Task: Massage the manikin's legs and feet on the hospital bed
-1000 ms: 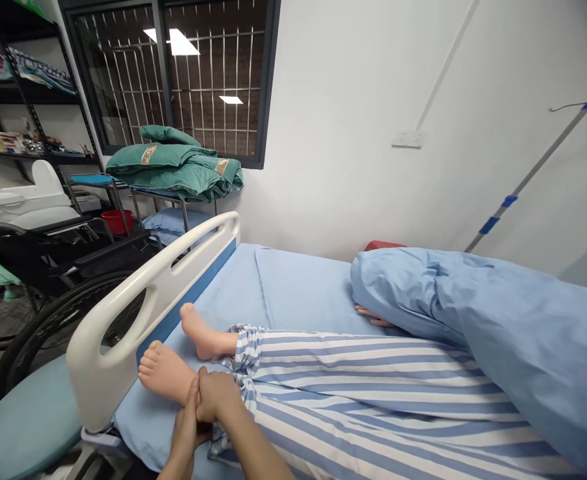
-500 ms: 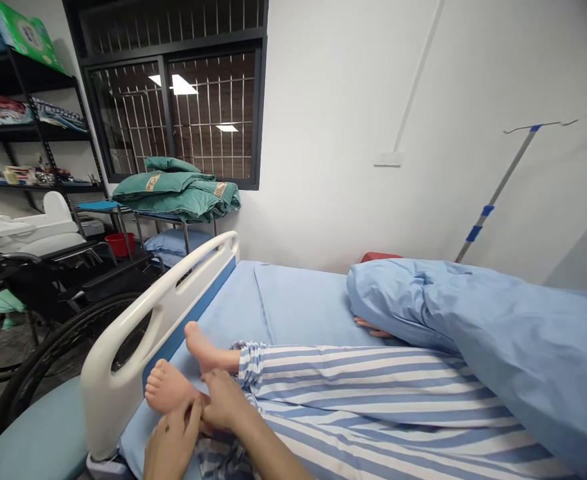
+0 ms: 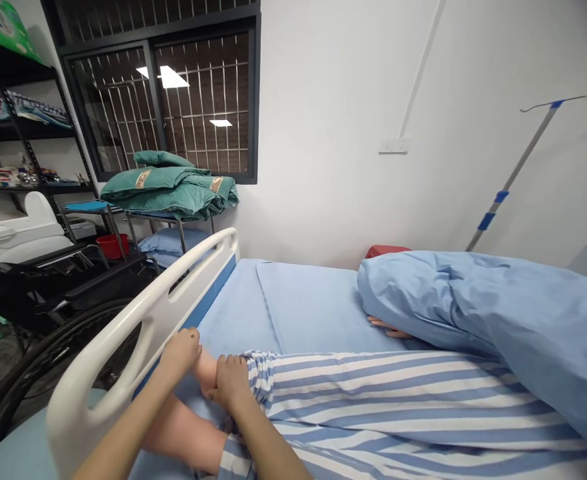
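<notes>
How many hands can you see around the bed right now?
3: the person's left hand by the bed rail, right hand on an ankle, and a lying figure's hand at the blue sheet's edge. Another may be hidden.

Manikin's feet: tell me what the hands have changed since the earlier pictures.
Both hands have moved off the nearer foot onto the farther foot: the left hand now lies at its toe end beside the bed rail, and the right hand grips around its ankle. The nearer leg has shifted, its bare shin showing under the left forearm, its foot hidden. The blue blanket stayed as it was.
</notes>
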The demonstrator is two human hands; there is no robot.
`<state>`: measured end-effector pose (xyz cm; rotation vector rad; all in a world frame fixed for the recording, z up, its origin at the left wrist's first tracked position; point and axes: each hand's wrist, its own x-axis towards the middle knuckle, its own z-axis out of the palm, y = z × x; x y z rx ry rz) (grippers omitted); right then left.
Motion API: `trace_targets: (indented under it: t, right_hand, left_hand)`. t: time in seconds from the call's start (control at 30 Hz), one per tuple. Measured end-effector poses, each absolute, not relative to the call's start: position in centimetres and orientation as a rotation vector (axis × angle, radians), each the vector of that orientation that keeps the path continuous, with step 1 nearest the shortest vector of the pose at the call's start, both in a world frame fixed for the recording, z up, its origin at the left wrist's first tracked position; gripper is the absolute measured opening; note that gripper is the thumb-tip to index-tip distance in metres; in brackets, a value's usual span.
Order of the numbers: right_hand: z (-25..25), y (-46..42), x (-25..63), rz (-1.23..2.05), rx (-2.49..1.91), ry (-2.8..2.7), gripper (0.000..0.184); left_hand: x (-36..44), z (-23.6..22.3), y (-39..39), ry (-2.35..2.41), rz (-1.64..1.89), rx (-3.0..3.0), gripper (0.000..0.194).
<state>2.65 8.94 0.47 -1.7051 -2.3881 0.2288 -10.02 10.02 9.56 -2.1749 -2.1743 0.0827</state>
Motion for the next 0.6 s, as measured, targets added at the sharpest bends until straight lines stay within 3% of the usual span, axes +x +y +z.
trace_targets:
  t: [0.27, 0.6]
  right_hand:
    - [0.0, 8.0, 2.9, 0.191, -1.676, -2.305, 0.053]
    - [0.4, 7.4, 2.9, 0.212, -1.682, -2.283, 0.052]
  left_hand:
    - [-9.0, 9.1, 13.0, -2.167, 0.183, -2.173, 0.029]
    - [-9.5, 9.7, 10.0, -2.182, 0.088, -2.13, 0.032]
